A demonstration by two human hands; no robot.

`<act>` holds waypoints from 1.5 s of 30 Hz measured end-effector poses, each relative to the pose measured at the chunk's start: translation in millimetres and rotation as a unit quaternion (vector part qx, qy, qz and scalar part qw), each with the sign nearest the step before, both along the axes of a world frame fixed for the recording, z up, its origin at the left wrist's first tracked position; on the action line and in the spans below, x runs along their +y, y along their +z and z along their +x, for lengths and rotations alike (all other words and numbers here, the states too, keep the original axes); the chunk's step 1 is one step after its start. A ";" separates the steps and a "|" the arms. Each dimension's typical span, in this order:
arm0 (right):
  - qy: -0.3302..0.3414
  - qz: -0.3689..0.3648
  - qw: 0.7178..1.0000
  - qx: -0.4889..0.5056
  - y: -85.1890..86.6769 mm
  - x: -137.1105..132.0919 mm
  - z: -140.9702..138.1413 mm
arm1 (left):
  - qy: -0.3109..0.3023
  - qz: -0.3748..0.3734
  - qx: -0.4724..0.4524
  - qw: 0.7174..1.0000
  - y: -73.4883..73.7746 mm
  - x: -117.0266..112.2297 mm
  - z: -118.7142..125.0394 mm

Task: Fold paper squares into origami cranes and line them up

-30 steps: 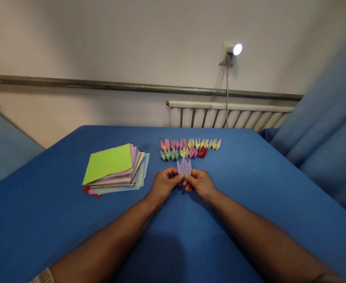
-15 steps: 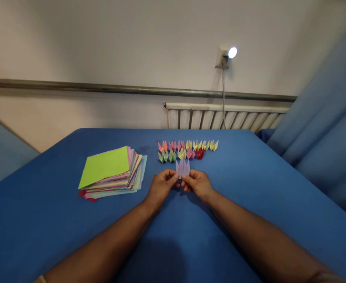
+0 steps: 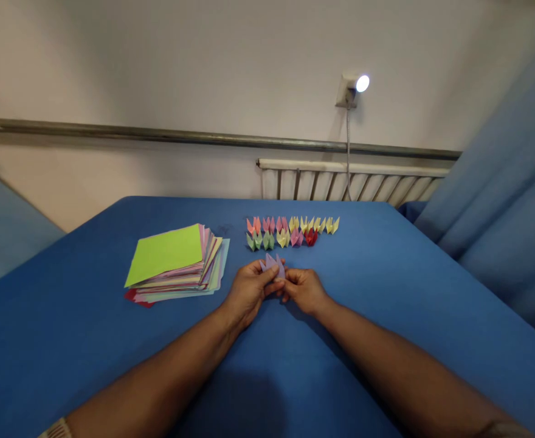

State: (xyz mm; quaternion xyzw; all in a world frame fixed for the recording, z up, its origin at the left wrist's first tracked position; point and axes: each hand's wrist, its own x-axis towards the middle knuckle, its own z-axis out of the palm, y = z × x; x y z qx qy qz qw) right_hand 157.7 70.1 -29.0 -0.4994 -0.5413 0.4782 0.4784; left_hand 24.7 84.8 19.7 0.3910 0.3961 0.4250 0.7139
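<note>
A small folded lilac paper piece [image 3: 272,264], with pointed tips facing up, is held over the middle of the table. My left hand [image 3: 249,288] grips it, thumb across its front and fingers behind. At its lower right edge, my right hand [image 3: 304,289] has thumb and fingers pinched together on the paper; the exact contact is partly hidden. Just beyond my hands stand two rows of folded paper cranes, among them a green crane [image 3: 268,241], a pale yellow crane [image 3: 283,238] and a red crane [image 3: 311,236].
To the left lies a thick, uneven stack of coloured paper [image 3: 171,258] with a lime green sheet on top. The blue table [image 3: 363,261] reaches back towards a radiator [image 3: 322,176]. A cord [image 3: 348,140] hangs from a wall socket. Blue curtain [image 3: 500,164] hangs at the right.
The lilac piece has moved slightly left and down and now tilts. My left thumb has slid up over its front, and my right fingers have shifted to its lower right edge.
</note>
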 end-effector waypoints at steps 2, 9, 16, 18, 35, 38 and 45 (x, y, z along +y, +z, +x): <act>0.003 0.005 1.000 -0.030 -1.1 -0.3 1.7 | 0.008 0.012 -0.006 1.000 -1.4 1.9 -0.4; 0.041 0.056 0.996 -0.049 1.7 -3.2 6.5 | 0.010 0.023 0.028 0.999 -2.5 5.7 -3.7; 0.015 0.062 0.997 -0.031 4.9 -3.9 4.5 | 0.025 0.018 -0.025 0.999 2.3 -0.3 2.6; 0.014 0.062 0.998 -0.026 5.3 -4.4 4.1 | 0.028 0.021 -0.029 0.999 2.1 -0.7 3.1; -0.089 0.095 0.991 0.034 15.0 -3.0 13.7 | 0.007 0.063 0.064 0.996 -3.5 10.8 -3.3; -0.109 0.092 0.988 0.061 19.6 -0.7 15.6 | -0.020 0.061 0.069 0.996 -6.2 9.8 -1.7; -0.066 0.052 0.991 0.107 18.9 1.5 17.2 | -0.075 0.043 0.084 0.993 -3.6 4.9 -0.8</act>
